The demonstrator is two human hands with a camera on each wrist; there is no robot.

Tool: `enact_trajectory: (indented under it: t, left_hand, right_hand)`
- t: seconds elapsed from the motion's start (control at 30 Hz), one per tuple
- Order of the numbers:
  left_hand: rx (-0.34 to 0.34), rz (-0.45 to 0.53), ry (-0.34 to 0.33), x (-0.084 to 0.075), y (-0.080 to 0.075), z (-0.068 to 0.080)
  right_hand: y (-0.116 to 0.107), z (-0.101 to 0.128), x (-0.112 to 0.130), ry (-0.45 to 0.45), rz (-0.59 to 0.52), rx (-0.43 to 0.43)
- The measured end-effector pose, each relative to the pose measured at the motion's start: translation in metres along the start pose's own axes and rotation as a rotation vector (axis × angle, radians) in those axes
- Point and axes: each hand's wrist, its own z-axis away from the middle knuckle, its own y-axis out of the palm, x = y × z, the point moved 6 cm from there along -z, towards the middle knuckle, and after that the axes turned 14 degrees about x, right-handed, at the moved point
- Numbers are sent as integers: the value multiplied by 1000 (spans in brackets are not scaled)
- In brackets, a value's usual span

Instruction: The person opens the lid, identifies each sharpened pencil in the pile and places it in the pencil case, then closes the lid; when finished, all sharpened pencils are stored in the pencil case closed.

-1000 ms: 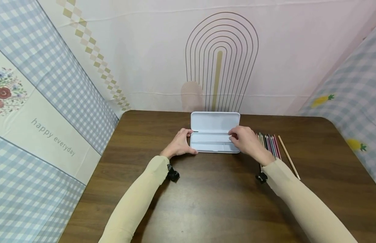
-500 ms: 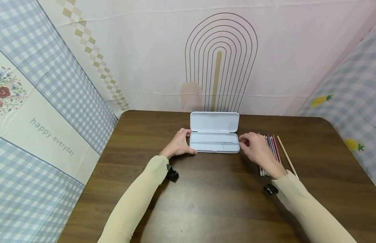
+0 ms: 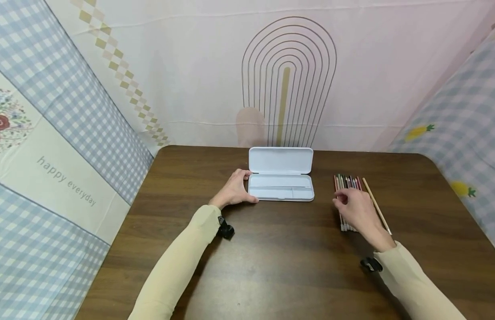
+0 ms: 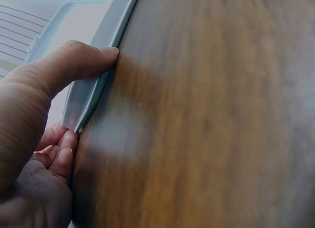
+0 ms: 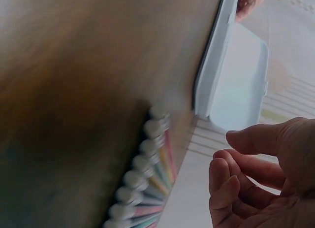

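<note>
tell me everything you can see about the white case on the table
The case is a flat, rounded-cornered white box, plastic by the look, lying open on the far middle of the brown table. Its lid stands up at the back; the shallow tray in front shows a divider and nothing inside. The left hand grips its left end. The right hand is apart from it, over the pencils.

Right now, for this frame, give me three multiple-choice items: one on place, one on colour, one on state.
1. Where do the coloured pencils lie?
A. inside the case
B. on the table, right of the case
C. left of the case

2. What colour is the pencil case?
A. white
B. black
C. red

3. How is the case's lid?
A. shut
B. lying off on the table
C. open, raised at the back

Answers: 1 B, they lie on the table under the right hand. 2 A, tray and lid are white. 3 C, the lid stands behind the tray, which the left hand steadies.
</note>
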Motion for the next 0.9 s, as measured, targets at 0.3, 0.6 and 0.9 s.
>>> enact_trajectory:
  t: [0.3, 0.6, 0.9]
  left_hand:
    - [-6, 6, -3, 1, 0, 1]
    - [-4, 4, -4, 1, -1, 1]
    - [-2, 15, -7, 1, 0, 0]
  right_hand:
    - [0, 12, -26, 82, 2, 46]
    - [-1, 24, -49, 167, -15, 105]
    - [-4, 30, -63, 209, -30, 121]
